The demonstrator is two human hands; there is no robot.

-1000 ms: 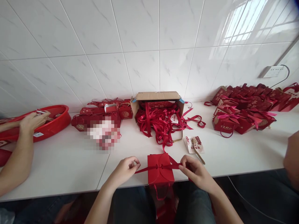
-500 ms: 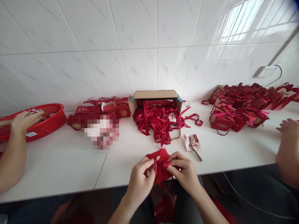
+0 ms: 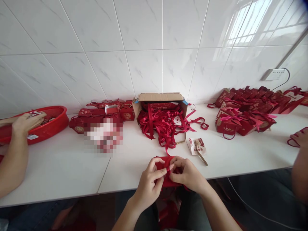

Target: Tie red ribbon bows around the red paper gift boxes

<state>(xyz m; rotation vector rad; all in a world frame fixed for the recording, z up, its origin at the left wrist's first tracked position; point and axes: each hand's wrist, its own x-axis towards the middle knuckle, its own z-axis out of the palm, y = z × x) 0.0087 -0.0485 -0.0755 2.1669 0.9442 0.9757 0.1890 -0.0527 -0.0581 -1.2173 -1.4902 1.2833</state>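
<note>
At the table's front edge is a red gift box (image 3: 171,183), partly covered by my fingers. My left hand (image 3: 152,178) pinches a red ribbon (image 3: 168,166) over the top of the box. From the right, my right hand (image 3: 186,175) closes its fingers on the same ribbon, its fingertips almost meeting the left ones. The exact path of the ribbon between the fingers is hidden. Just behind the box, a heap of loose red ribbons (image 3: 156,123) spills from a cardboard box (image 3: 160,96) lying open toward me.
A printed card (image 3: 193,146) lies right of the ribbons with a thin tan strip (image 3: 202,158) across it. Finished-looking red boxes with bows (image 3: 245,122) stand at right, more red boxes (image 3: 103,112) at left. One co-worker's hand (image 3: 30,122) is over a red basin (image 3: 61,120); another's (image 3: 302,136) is far right.
My hands have drawn closer together over the gift box, bringing the ribbon ends to its middle. The co-worker's hand at right now has a red looped item by it.
</note>
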